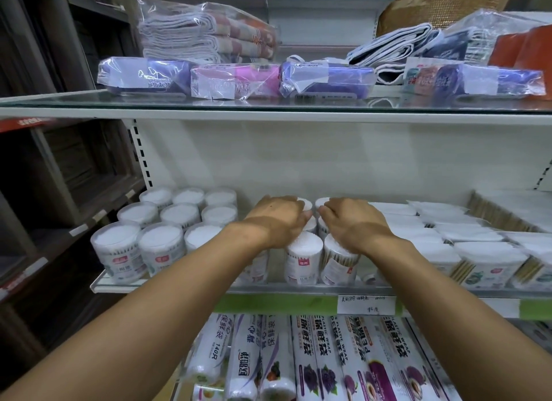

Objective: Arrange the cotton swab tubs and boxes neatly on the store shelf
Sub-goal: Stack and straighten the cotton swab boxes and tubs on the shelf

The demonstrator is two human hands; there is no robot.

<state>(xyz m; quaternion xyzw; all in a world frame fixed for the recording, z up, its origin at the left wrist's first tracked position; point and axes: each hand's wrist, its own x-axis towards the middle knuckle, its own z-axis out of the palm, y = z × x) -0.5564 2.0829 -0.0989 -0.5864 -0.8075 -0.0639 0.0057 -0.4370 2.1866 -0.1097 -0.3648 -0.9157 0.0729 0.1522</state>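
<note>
Round clear cotton swab tubs (162,245) stand in three rows on the left of the middle shelf (167,287). More tubs (304,252) cluster at the centre, one with wooden sticks (339,260). My left hand (277,220) lies over the centre tubs, its fingers curled round a back tub (305,204). Beside it, my right hand (349,223) curls its fingers round the neighbouring back tub (321,202). The two hands nearly touch. Flat cotton swab boxes (484,255) fill the shelf's right side in rows. A small tub lies hidden under my right forearm.
A glass shelf (268,106) above carries bagged cloths and towels (236,81). Below, rolls of plastic wrap (325,359) lie in a row behind a handwritten price label (366,304). Dark wooden shelving (59,176) stands to the left.
</note>
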